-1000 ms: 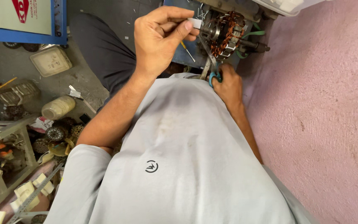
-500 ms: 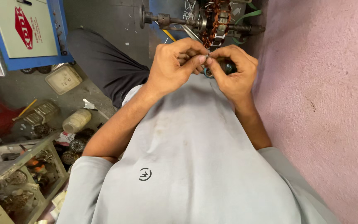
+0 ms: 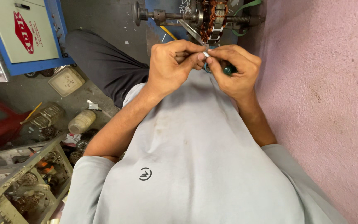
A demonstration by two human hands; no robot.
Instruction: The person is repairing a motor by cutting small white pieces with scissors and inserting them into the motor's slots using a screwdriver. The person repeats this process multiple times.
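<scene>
I am in the middle of fitting a small white strip (image 3: 206, 54), and I judge this to be the preparing step: shaping or straightening the piece between my fingertips just below the copper-wound motor core (image 3: 213, 18) that sits on its steel shaft (image 3: 168, 16).

My left hand (image 3: 175, 66) is curled nearly closed, thumb and forefinger pinching one end of the strip. My right hand (image 3: 235, 70) is also mostly closed: its thumb and forefinger pinch the other end, while the lower fingers are wrapped around a green-handled tool (image 3: 228, 70). I take it for scissors, since a thin metal blade (image 3: 191, 32) slants up from between my hands towards the core, but the handles are largely hidden in my palm.

The strip is held in the air between the two hands, close under the core and not touching it, above my grey shirt (image 3: 187, 157).

The next move, as I judge it, calls for a steady pinch and a small, careful lift, keeping the blade from snagging the copper windings.
</scene>
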